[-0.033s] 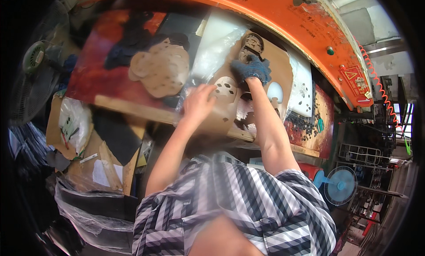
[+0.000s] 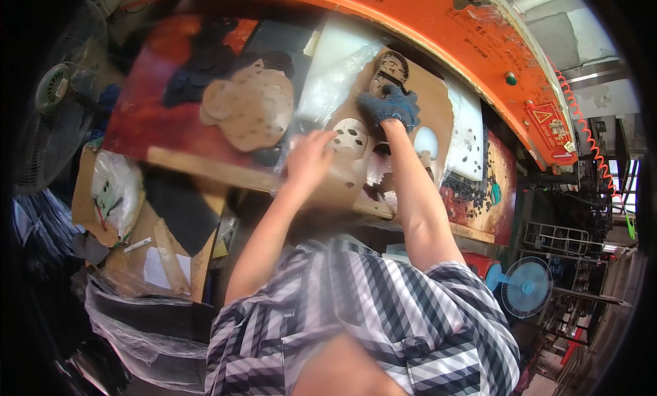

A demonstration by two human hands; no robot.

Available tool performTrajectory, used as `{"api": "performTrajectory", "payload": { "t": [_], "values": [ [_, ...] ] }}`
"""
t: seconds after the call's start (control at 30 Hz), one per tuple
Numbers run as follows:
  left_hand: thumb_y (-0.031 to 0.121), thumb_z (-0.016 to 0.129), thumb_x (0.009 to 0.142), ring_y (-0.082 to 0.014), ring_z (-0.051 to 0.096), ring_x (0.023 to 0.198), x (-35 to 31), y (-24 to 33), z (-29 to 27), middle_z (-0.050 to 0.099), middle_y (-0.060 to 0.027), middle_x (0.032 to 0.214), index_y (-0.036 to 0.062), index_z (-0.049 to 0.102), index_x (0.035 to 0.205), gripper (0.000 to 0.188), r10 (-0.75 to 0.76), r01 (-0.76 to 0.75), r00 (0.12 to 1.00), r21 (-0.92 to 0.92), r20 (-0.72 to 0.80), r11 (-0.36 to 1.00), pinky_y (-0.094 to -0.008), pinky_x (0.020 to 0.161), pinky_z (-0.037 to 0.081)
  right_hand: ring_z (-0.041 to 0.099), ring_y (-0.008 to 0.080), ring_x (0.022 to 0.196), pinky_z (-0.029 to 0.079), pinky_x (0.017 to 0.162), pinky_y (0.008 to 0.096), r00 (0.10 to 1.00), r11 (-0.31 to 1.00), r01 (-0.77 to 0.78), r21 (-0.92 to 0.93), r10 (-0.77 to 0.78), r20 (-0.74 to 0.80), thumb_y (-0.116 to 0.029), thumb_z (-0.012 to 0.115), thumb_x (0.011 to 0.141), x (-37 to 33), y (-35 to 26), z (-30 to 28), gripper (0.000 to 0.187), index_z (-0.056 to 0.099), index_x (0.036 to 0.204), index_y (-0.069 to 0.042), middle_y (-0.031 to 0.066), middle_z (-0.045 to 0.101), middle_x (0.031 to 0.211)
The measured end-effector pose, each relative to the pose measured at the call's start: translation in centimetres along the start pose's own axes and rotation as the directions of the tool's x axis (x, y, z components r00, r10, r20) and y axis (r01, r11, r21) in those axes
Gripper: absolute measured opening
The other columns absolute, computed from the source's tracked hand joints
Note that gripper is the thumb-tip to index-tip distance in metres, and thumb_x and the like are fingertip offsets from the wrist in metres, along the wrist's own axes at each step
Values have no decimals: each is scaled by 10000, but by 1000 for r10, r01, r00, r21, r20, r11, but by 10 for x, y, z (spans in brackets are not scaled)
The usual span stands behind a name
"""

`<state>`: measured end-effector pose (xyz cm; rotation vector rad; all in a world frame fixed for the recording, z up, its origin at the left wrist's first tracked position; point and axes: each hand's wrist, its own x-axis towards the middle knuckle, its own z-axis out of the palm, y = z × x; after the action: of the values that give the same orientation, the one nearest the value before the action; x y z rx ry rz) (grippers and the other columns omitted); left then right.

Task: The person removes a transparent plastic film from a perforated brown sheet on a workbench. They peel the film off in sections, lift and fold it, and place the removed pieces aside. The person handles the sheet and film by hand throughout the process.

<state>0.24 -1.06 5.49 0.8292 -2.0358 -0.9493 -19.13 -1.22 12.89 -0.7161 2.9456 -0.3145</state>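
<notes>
My right hand (image 2: 390, 108), in a blue knit glove, is closed on the near end of a sole-shaped cutting die (image 2: 392, 66) with a dark rim and patterned inside. The die lies on a brown sheet (image 2: 431, 88); the glove hides its near part. My bare left hand (image 2: 309, 156) lies with fingers stretched out, its fingertips at the left edge of a pale piece with several dark holes (image 2: 351, 139). A sole-shaped cutout (image 2: 426, 143) in the sheet shows the pale surface below, right of my right wrist.
A stack of tan cut pieces (image 2: 248, 108) rests on a red board (image 2: 140, 122) to the left. Clear plastic film (image 2: 328, 88) borders the sheet. An orange machine beam (image 2: 410, 19) spans the far side. Small dark scraps (image 2: 469, 194) and green-handled snips (image 2: 495, 193) lie at right.
</notes>
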Motion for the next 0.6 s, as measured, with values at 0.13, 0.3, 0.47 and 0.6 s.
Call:
{"api": "performTrajectory", "payload": {
  "t": [0.13, 0.3, 0.47, 0.6],
  "values": [
    [3, 535, 773, -256, 636, 857, 16, 6, 17, 646, -73, 973, 78, 689, 961, 254, -96, 96, 995, -227, 10, 969, -345, 735, 493, 455, 353, 1254, 388, 1035, 413, 1000, 999, -11, -39, 10, -8, -664, 710, 568, 10, 5, 9, 777, 627, 1227, -261, 176, 422, 1394],
    [41, 540, 780, -273, 622, 822, 73, 16, 34, 644, -72, 948, 109, 701, 919, 224, -24, 2, 994, -209, -105, 978, -353, 738, 493, 476, 346, 1234, 394, 1024, 408, 999, 998, -43, -39, 43, 19, -663, 701, 592, 37, 8, 6, 765, 621, 1229, -247, 175, 425, 1392],
    [123, 566, 804, -264, 581, 1001, 99, 14, 2, 640, -29, 1058, 147, 689, 998, 231, 71, -49, 991, 190, -112, 980, -371, 836, 461, 462, 370, 1242, 381, 1027, 446, 995, 995, -88, -37, 87, -45, -679, 691, 605, 59, 5, 7, 788, 602, 1252, -239, 195, 462, 1367],
    [183, 638, 807, -254, 526, 1098, 8, 5, -29, 602, -21, 1151, 156, 660, 1069, 265, -58, 81, 995, 290, -85, 954, -412, 930, 384, 438, 399, 1267, 361, 1041, 466, 999, 999, -40, 33, 40, -14, -726, 671, 601, 78, 12, 21, 840, 591, 1273, -229, 221, 433, 1398]
  ]
}}
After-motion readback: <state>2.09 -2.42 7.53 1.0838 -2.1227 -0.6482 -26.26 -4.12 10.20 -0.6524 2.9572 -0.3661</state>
